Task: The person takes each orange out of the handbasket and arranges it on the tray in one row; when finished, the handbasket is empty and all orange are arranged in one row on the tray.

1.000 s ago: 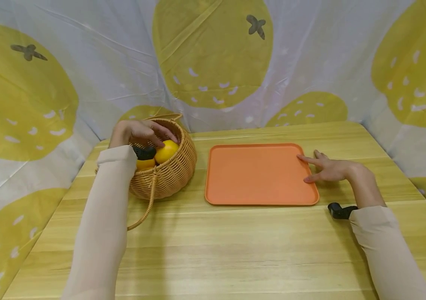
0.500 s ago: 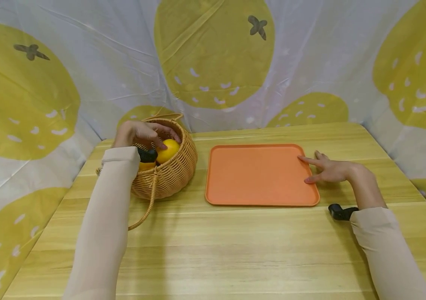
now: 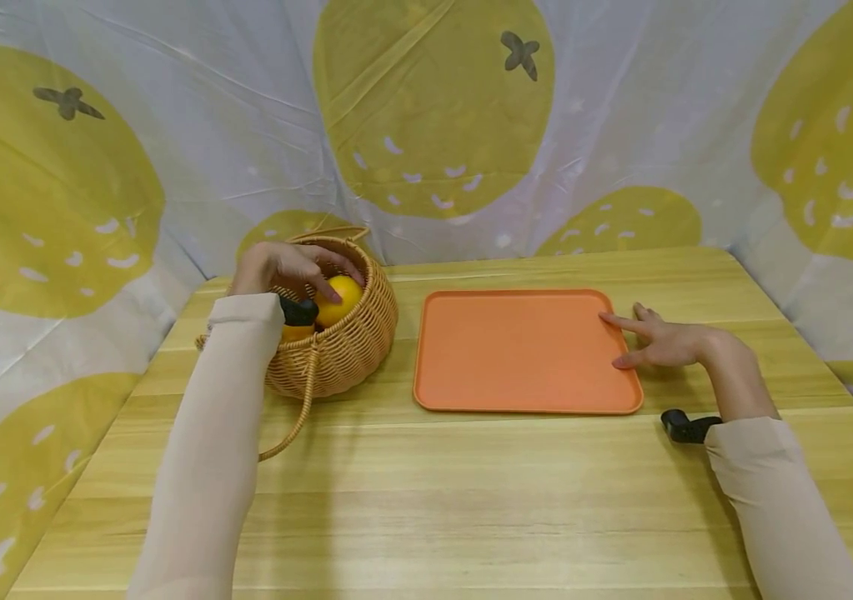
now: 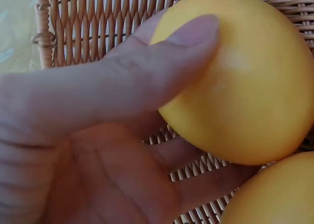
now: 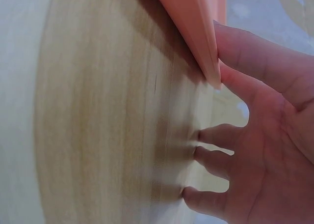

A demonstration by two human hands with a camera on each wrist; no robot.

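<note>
Left hand (image 3: pixel 287 268) is curling thumb and fingers around one orange (image 4: pixel 240 76) inside the wicker basket (image 3: pixel 336 350), left of the tray (image 3: pixel 524 350); a second orange (image 4: pixel 274 194) is lying beside it. Right hand (image 3: pixel 659 340), fingers spread flat, is steadying the tray's right edge on the bench (image 3: pixel 426 500).

My head view looks down across the table (image 3: pixel 426 500); both wrist views sit close, sharing its basket (image 3: pixel 351 350) and tray (image 3: pixel 524 350).

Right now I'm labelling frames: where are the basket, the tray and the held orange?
basket (image 3: pixel 351 350), head view, woven front wall.
tray (image 3: pixel 524 354), head view, bare middle.
orange (image 4: pixel 245 86), left wrist view, its front skin.
</note>
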